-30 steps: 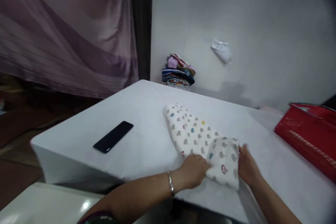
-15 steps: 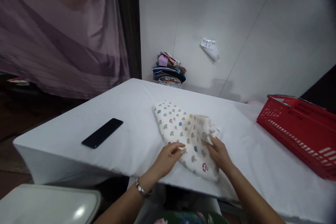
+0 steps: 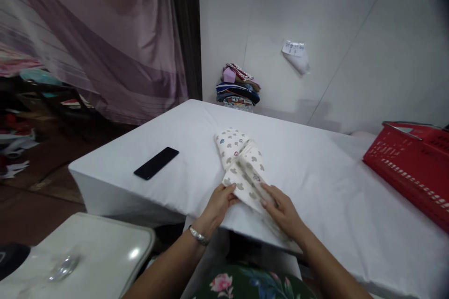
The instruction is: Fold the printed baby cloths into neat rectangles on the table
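Mushroom-print cloth [image 3: 243, 161]: near the front edge of the white-covered table [image 3: 322, 173], ahead of the wearer; soft, thin woven-looking fabric, off-white with scattered grey mushrooms plus a few blue and red ones; far end lies flat with a rounded corner, near part is doubled over into an angular flap; lower right portion is motion-blurred, so its layers can't be counted.

Left hand [image 3: 218, 203]: pinches the cloth's left near edge between thumb and fingers; silver-coloured metal bracelet [image 3: 198, 235] on that wrist. Right hand [image 3: 282, 208]: fingers bent against the blurred right side of the flap; cannot tell whether it pinches or only presses.

Table covering is matte white fabric, smooth on top, lightly creased at right, draping over the left corner; black phone [image 3: 156, 163], flat glossy slab, lies left of the cloth, well apart; red basket [image 3: 403, 163], perforated plastic with a thin metal handle, at the right; fabric stack [image 3: 238, 88], folded, mixed colours, against the wall [image 3: 336, 18].

Further out: paper label [image 3: 294, 49], handwritten, on the smooth pale wall; mauve curtain [image 3: 122, 42], satiny, hanging in loose folds; white glossy surface [image 3: 105, 252] with rounded corner, lower left; green floral garment [image 3: 245, 285], bottom edge.
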`<state>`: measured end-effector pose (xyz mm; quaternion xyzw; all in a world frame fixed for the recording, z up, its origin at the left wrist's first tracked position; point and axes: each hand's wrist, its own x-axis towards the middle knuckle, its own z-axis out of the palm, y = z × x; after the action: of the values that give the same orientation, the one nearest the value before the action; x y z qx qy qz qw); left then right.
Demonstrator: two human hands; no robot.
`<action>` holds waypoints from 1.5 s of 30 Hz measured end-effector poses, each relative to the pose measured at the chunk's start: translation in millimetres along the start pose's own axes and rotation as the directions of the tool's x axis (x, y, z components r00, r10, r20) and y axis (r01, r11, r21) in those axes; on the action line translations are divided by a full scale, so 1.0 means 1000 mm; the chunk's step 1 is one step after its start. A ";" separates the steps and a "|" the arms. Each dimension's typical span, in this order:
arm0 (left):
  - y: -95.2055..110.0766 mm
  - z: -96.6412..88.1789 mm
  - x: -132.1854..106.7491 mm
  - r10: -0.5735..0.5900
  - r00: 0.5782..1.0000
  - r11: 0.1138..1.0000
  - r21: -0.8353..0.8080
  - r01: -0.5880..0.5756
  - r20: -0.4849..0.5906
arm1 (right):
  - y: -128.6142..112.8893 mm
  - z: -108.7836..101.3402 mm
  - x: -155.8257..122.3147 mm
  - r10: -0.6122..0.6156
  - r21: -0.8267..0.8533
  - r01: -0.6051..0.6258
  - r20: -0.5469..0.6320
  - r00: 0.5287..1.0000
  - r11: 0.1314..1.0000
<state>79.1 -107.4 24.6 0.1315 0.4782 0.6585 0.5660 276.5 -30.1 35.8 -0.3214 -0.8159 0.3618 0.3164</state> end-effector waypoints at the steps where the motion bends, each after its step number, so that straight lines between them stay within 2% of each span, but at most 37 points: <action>1: 0.000 0.001 0.001 0.006 1.000 1.000 -0.002 -0.006 -0.028 | 0.005 -0.008 0.002 0.095 0.107 -0.085 -0.094 0.991 0.991; 2: 0.000 0.001 0.001 0.016 0.999 1.000 -0.008 -0.016 -0.049 | 0.012 -0.017 0.002 0.207 0.221 -0.162 -0.202 0.957 0.962; 4: 0.001 -0.001 -0.001 0.053 0.996 0.998 -0.034 -0.055 -0.065 | 0.029 -0.034 -0.002 0.434 0.437 -0.253 -0.387 0.813 0.863; 5: 0.002 -0.003 -0.002 0.075 0.995 0.995 -0.053 -0.079 -0.067 | 0.040 -0.042 -0.006 0.518 0.523 -0.263 -0.430 0.739 0.811; 6: 0.004 -0.005 -0.005 0.099 0.993 0.992 -0.074 -0.103 -0.065 | 0.050 -0.047 -0.013 0.579 0.587 -0.268 -0.441 0.686 0.764; 7: 0.006 -0.008 -0.007 0.119 0.991 0.988 -0.093 -0.125 -0.063 | 0.059 -0.051 -0.020 0.623 0.627 -0.282 -0.427 0.655 0.726; 9: 0.012 -0.015 -0.012 0.147 0.986 0.981 -0.117 -0.156 -0.078 | 0.071 -0.052 -0.035 0.668 0.646 -0.339 -0.366 0.648 0.684; 11: 0.020 -0.021 -0.015 0.167 0.980 0.975 -0.127 -0.180 -0.109 | 0.075 -0.049 -0.045 0.666 0.628 -0.390 -0.287 0.688 0.674; 14: 0.031 -0.029 -0.017 0.204 0.963 0.962 -0.146 -0.231 -0.178 | 0.066 -0.047 -0.046 0.652 0.614 -0.433 -0.181 0.736 0.660; 18: 0.039 -0.035 -0.018 0.204 0.953 0.954 -0.171 -0.245 -0.225 | 0.057 -0.049 -0.030 0.710 0.639 -0.506 -0.091 0.698 0.579; 21: 0.040 -0.034 -0.009 0.117 0.973 0.972 -0.179 -0.154 -0.200 | 0.062 -0.050 -0.013 0.747 0.661 -0.557 -0.008 0.665 0.503; 23: 0.048 -0.027 0.009 0.068 0.983 0.982 -0.162 -0.096 -0.170 | 0.068 -0.055 0.007 0.738 0.655 -0.575 0.040 0.674 0.490; 25: 0.071 -0.010 0.037 0.074 0.988 0.988 -0.124 -0.091 -0.138 | 0.070 -0.069 0.040 0.707 0.626 -0.576 0.056 0.705 0.525; 26: 0.089 0.003 0.053 0.119 0.985 0.984 -0.119 -0.135 -0.128 | 0.067 -0.081 0.060 0.688 0.607 -0.558 0.025 0.725 0.566; 27: 0.112 0.019 0.070 0.162 0.979 0.977 -0.122 -0.176 -0.121 | 0.061 -0.095 0.082 0.675 0.581 -0.523 -0.061 0.736 0.623; 28: 0.138 0.037 0.086 0.211 0.967 0.967 -0.116 -0.228 -0.146 | 0.052 -0.112 0.105 0.617 0.573 -0.435 -0.164 0.770 0.695; 29: 0.167 0.057 0.099 0.299 0.932 0.942 -0.097 -0.323 -0.204 | 0.041 -0.131 0.128 0.578 0.576 -0.353 -0.266 0.772 0.737; 30: 0.197 0.077 0.109 0.429 0.877 0.888 -0.077 -0.453 -0.217 | 0.028 -0.151 0.148 0.536 0.574 -0.281 -0.340 0.773 0.769; 31: 0.225 0.096 0.116 0.502 0.840 0.847 -0.076 -0.525 -0.206 | 0.014 -0.170 0.166 0.493 0.565 -0.210 -0.412 0.766 0.798; 32: 0.250 0.114 0.118 0.574 0.802 0.802 -0.083 -0.591 -0.164 | 0.000 -0.188 0.178 0.416 0.538 -0.112 -0.487 0.768 0.836; 33: 0.271 0.128 0.117 0.675 0.733 0.728 -0.088 -0.680 -0.082 | -0.013 -0.203 0.187 0.272 0.455 0.047 -0.607 0.747 0.889; 35: 0.295 0.145 0.108 0.774 0.633 0.631 -0.105 -0.769 0.017 | -0.033 -0.224 0.188 0.082 0.297 0.207 -0.731 0.677 0.932; 36: 0.298 0.147 0.102 0.807 0.587 0.591 -0.103 -0.800 0.068 | -0.040 -0.229 0.181 0.014 0.227 0.247 -0.762 0.647 0.942; 37: 0.294 0.144 0.096 0.823 0.558 0.566 -0.092 -0.819 0.105 | -0.043 -0.232 0.171 -0.019 0.187 0.255 -0.772 0.636 0.949; 38: 0.285 0.137 0.090 0.829 0.543 0.555 -0.073 -0.829 0.134 | -0.044 -0.232 0.157 -0.030 0.166 0.248 -0.773 0.634 0.954; 39: 0.272 0.127 0.083 0.819 0.553 0.564 -0.040 -0.825 0.152 | -0.041 -0.230 0.140 -0.021 0.165 0.231 -0.771 0.637 0.959; 41: 0.234 0.097 0.071 0.755 0.634 0.636 0.048 -0.770 0.168 | -0.029 -0.219 0.100 0.061 0.206 0.154 -0.765 0.641 0.966; 42: 0.212 0.079 0.065 0.698 0.694 0.684 0.124 -0.719 0.175 | -0.019 -0.211 0.078 0.110 0.221 0.106 -0.780 0.616 0.970; 43: 0.189 0.060 0.058 0.625 0.760 0.730 0.214 -0.649 0.175 | -0.007 -0.202 0.054 0.180 0.243 0.016 -0.756 0.629 0.970; 44: 0.166 0.041 0.050 0.536 0.828 0.770 0.306 -0.560 0.166 | 0.005 -0.191 0.030 0.265 0.266 -0.105 -0.687 0.676 0.958; 45: 0.143 0.023 0.043 0.431 0.886 0.793 0.396 -0.462 0.171 | 0.019 -0.180 0.006 0.338 0.276 -0.204 -0.643 0.687 0.939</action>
<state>-7.2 -45.2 132.1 0.3845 0.5451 0.6476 0.3684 413.0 54.3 119.8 -0.5182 -0.5491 0.3342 0.5641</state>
